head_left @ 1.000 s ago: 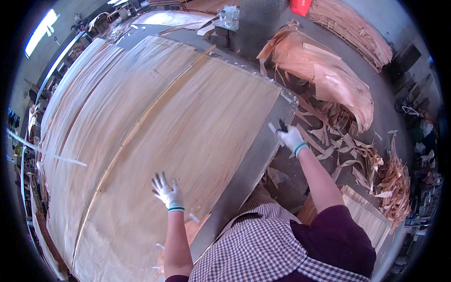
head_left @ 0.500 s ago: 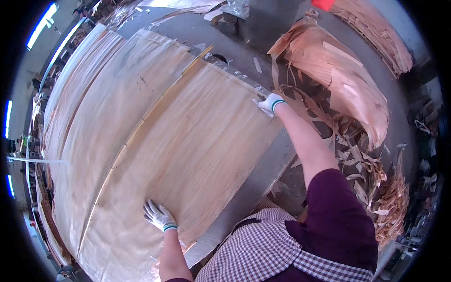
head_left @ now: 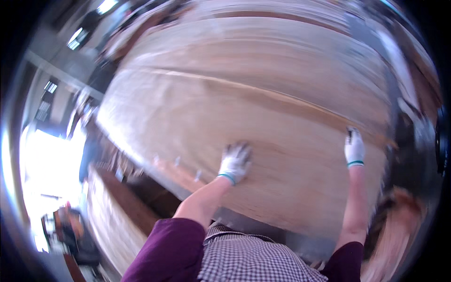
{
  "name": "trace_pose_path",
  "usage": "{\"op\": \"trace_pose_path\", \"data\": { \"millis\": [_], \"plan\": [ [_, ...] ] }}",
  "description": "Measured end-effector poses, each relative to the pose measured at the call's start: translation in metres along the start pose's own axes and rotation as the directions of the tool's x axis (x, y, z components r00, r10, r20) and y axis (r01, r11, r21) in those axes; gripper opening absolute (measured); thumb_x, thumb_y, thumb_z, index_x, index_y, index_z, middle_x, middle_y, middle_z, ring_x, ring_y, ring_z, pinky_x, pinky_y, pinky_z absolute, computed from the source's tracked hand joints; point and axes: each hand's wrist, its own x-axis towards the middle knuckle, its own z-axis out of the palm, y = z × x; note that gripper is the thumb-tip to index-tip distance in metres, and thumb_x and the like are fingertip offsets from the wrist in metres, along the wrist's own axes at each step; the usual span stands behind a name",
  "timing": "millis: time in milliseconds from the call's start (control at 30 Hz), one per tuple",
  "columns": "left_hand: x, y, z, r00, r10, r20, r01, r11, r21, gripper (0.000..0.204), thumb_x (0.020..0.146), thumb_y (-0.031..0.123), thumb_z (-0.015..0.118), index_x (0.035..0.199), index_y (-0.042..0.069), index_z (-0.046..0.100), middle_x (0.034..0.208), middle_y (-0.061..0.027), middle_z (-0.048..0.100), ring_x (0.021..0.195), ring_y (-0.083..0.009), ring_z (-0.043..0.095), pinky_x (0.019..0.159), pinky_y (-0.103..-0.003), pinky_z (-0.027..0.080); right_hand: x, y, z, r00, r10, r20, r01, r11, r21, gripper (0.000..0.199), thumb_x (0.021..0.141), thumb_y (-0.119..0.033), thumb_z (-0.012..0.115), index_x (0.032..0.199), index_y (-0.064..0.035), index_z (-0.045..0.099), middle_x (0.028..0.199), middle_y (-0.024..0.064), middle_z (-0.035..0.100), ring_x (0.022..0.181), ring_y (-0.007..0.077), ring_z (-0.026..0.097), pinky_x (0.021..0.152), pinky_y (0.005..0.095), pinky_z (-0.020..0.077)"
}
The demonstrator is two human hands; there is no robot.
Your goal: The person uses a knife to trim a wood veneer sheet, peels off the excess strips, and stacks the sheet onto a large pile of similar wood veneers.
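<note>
A large pale wood veneer sheet fills most of the head view, which is heavily motion-blurred. My left hand, in a white glove with a green cuff, lies flat on the sheet near its close edge with fingers spread. My right hand, gloved the same way, rests on the sheet further right, fingertips at a darker ridge line that runs across the veneer. The blur hides whether it pinches that edge. My purple sleeves and checked apron show at the bottom.
A grey metal table edge runs under the sheet's near side. Another pale veneer stack lies at lower left beside a bright opening. Brownish veneer scraps sit at lower right.
The view has swung round sharply and gone blurred. My left hand has moved further onto the sheet. My right hand has come off the far corner to the ridge line on the right.
</note>
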Motion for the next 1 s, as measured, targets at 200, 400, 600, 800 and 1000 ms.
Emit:
{"op": "trace_pose_path", "data": {
  "millis": [200, 400, 600, 800, 1000],
  "plan": [
    [-0.017, -0.003, 0.002, 1.000, -0.028, 0.003, 0.028, 0.994, -0.102, 0.056, 0.085, 0.029, 0.054, 0.136, 0.012, 0.041, 0.144, -0.0146, 0.035, 0.138, -0.0338, 0.025, 0.113, -0.055, 0.015, 0.087, -0.024, 0.101, 0.939, 0.108, 0.327, -0.040, 0.977, -0.209, 0.043, 0.086, -0.012, 0.053, 0.128, -0.0085, 0.049, 0.138, 0.0162, 0.045, 0.112, 0.0372, 0.054, 0.094, 0.0425, 0.0455],
    [-0.030, -0.009, 0.007, 0.999, -0.041, -0.017, 0.037, 0.982, -0.183, 0.055, 0.085, 0.028, 0.054, 0.137, 0.011, 0.041, 0.147, -0.0145, 0.032, 0.140, -0.0327, 0.021, 0.113, -0.056, 0.014, 0.066, -0.078, 0.065, 0.930, 0.010, 0.368, 0.096, 0.959, -0.268, 0.020, 0.081, -0.015, 0.058, 0.100, -0.0055, 0.058, 0.115, 0.0212, 0.057, 0.097, 0.0367, 0.059, 0.080, 0.0460, 0.0483],
    [-0.021, -0.018, 0.022, 0.989, -0.030, -0.145, -0.005, 0.971, -0.240, 0.046, 0.087, 0.028, 0.053, 0.128, 0.009, 0.049, 0.141, -0.0128, 0.038, 0.137, -0.0307, 0.026, 0.111, -0.055, 0.018, -0.022, -0.189, -0.003, 0.850, -0.225, 0.477, 0.356, 0.912, -0.205, 0.018, 0.074, -0.023, 0.065, 0.080, -0.0072, 0.059, 0.066, 0.0166, 0.062, 0.066, 0.0396, 0.061, 0.064, 0.0471, 0.0497],
    [-0.042, -0.107, 0.020, 0.996, 0.023, -0.091, -0.084, 0.663, -0.744, 0.029, 0.082, 0.010, 0.052, 0.109, 0.009, 0.064, 0.119, -0.0127, 0.059, 0.118, -0.0292, 0.051, 0.103, -0.042, 0.037, -0.152, -0.284, -0.024, 0.878, -0.076, 0.472, 0.069, 0.997, 0.031, 0.023, 0.071, -0.021, 0.071, 0.074, -0.0028, 0.057, 0.064, 0.0176, 0.059, 0.062, 0.0354, 0.061, 0.058, 0.0383, 0.0470],
    [-0.150, -0.327, -0.061, 0.477, -0.829, -0.292, 0.144, 0.401, -0.905, 0.018, 0.079, 0.000, 0.054, 0.095, 0.003, 0.062, 0.089, -0.0081, 0.062, 0.082, -0.0203, 0.057, 0.078, -0.032, 0.047, -0.293, -0.379, -0.022, 0.859, 0.209, 0.467, -0.227, 0.974, -0.019, 0.025, 0.072, -0.023, 0.071, 0.084, -0.0022, 0.062, 0.070, 0.0160, 0.063, 0.068, 0.0315, 0.065, 0.063, 0.0356, 0.0493]
  ]
}}
